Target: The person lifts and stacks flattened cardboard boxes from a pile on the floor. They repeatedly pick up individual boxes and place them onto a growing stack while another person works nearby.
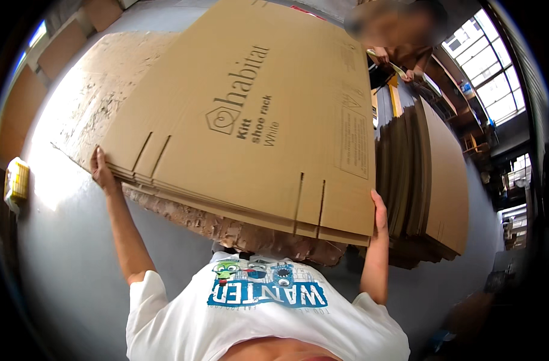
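Note:
A few flat-folded brown cardboard boxes point(226, 174), printed in black on top and slotted along the near edge, lie stacked before me. My left hand point(101, 171) grips their near left corner, with its fingers by the edge. At the near right corner, my right hand point(379, 212) holds the side edge, thumb pointing up and the other fingers mostly hidden. Under the boxes is a worn, rough-surfaced board or slab point(190, 224), its torn near edge showing below them and its scuffed top at the far left.
To the right stands a tall stack of flattened cardboard point(446, 180). Beyond it, a person point(400, 57) holds a pale strip in both hands. A yellow basket-like container point(17, 180) is at the far left on the grey floor point(64, 259). Large windows point(485, 66) are at right.

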`<state>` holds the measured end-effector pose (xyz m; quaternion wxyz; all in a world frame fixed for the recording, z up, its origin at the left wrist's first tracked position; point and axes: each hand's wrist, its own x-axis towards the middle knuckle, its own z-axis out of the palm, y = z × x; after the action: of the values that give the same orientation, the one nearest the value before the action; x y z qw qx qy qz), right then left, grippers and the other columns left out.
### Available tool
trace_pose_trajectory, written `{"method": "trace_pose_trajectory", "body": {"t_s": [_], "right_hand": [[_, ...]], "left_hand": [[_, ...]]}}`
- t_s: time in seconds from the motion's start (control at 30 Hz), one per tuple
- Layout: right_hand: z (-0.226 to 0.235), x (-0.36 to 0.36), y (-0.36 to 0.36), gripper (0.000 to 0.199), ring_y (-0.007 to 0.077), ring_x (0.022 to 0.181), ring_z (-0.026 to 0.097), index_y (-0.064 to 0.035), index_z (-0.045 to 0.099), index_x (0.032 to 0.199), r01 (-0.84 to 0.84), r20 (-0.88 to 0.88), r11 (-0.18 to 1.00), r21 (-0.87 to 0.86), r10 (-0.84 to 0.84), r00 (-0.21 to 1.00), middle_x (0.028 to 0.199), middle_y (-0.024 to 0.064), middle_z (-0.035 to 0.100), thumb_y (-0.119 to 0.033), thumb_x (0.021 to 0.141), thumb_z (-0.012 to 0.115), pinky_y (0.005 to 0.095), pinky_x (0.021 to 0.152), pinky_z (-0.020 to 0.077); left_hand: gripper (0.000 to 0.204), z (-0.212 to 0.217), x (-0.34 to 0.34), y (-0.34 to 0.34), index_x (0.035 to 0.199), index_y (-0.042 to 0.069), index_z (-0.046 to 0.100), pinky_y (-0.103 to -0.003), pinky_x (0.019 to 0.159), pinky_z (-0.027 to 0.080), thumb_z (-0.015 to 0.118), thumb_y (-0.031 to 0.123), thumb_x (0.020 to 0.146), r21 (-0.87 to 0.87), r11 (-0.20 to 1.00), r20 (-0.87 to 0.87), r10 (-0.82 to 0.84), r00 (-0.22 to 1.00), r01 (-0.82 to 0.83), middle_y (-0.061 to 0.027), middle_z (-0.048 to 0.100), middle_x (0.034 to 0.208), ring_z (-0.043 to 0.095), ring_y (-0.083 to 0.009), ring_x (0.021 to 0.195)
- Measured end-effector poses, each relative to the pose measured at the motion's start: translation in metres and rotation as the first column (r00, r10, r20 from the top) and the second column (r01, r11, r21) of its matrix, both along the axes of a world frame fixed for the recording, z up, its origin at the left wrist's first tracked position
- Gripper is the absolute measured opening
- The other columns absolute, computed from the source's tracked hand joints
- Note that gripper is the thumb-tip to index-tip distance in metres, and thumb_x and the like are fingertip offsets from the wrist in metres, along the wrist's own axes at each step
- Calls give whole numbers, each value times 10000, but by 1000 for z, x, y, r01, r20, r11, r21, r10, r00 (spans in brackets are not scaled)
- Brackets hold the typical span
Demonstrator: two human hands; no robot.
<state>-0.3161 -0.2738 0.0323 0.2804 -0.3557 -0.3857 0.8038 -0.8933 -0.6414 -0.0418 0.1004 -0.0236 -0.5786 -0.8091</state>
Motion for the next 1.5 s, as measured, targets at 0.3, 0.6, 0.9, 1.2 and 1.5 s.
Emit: {"method": "trace_pose_trajectory", "body": {"t_s": [0.3,0.6,0.9,1.2,1.5], "right_hand": [[3,-51,-8,504,174,982,575,-13,553,1173,93,318,980,177,-147,937,1099,65,604,-438,911,488,301,819,468],[-14,-54,-2,520,164,1047,537,-15,531,1223,124,194,980,156,-153,969,1180,73,572,-430,910,497,300,871,433],[-14,-43,-9,525,173,1060,550,-17,523,1236,121,106,980,156,-138,985,1201,84,565,-427,909,510,293,854,454],[-8,-44,-5,535,155,990,568,16,546,1207,213,204,960,181,-249,947,1149,86,589,-419,896,543,275,814,461],[-14,-46,-7,488,156,1032,547,2,514,1241,184,51,972,150,-193,980,1193,68,566,-375,931,494,281,852,447]], "left_hand": [[250,-8,-64,30,969,16,651,-242,731,442,616,221,830,-193,965,-28,173,984,-176,-37,635,851,556,-123,782],[295,5,-68,4,1064,26,566,-271,747,487,647,213,851,-170,975,9,-143,990,143,-56,599,974,558,-143,854],[334,7,-52,28,1135,93,564,-290,822,445,616,280,862,-157,979,15,-132,991,133,-48,581,1021,526,-160,931],[370,10,-54,19,1118,76,564,-321,806,469,611,332,855,-240,960,82,-126,989,142,-67,585,1045,543,-182,930],[307,5,-58,15,1052,89,579,-278,760,432,598,337,871,-244,955,57,-159,986,169,-18,579,938,512,-136,857]]}}
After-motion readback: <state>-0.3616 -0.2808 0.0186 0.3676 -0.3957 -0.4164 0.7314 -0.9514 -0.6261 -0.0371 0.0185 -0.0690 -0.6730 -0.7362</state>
